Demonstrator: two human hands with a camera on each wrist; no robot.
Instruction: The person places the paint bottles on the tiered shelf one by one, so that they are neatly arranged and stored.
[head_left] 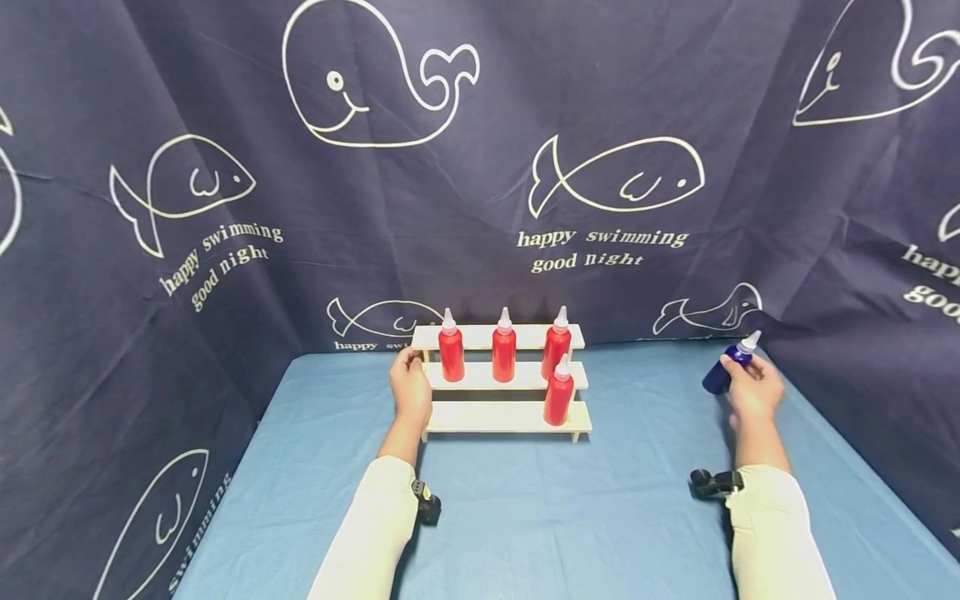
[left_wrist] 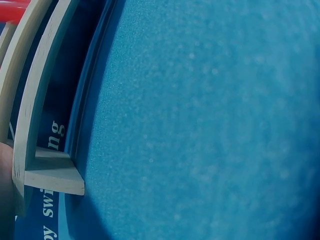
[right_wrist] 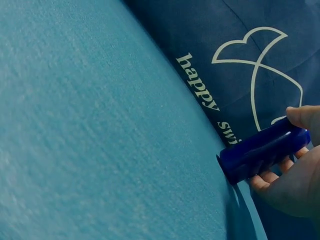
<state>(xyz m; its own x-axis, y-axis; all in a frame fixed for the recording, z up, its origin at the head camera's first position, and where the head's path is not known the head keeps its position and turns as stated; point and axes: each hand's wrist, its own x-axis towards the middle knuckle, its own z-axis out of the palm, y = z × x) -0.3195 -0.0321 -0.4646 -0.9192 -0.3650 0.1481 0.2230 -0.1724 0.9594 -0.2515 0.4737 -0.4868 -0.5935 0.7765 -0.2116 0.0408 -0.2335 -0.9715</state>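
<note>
My left hand (head_left: 411, 390) grips the left end of a three-step pale wooden rack (head_left: 480, 417); in the left wrist view the rack's end (left_wrist: 55, 172) shows, with just a bit of the hand at the edge. Three red squeeze bottles with clear pointed caps stand on the middle step: left (head_left: 452, 354), centre (head_left: 504, 354) and right (head_left: 557, 346). Another red bottle (head_left: 558, 398) is at the right of the lowest step. Far to the right, my right hand (head_left: 753, 390) holds a dark blue squeeze bottle (head_left: 722, 377) tilted, its cap up and to the right.
A blue cloth (head_left: 525, 517) covers the table. Dark curtains (head_left: 480, 208) with white fish and whale drawings enclose the back and both sides. The right hand is near the table's right back corner. Each wrist wears a small black camera, left (head_left: 427, 504) and right (head_left: 712, 483).
</note>
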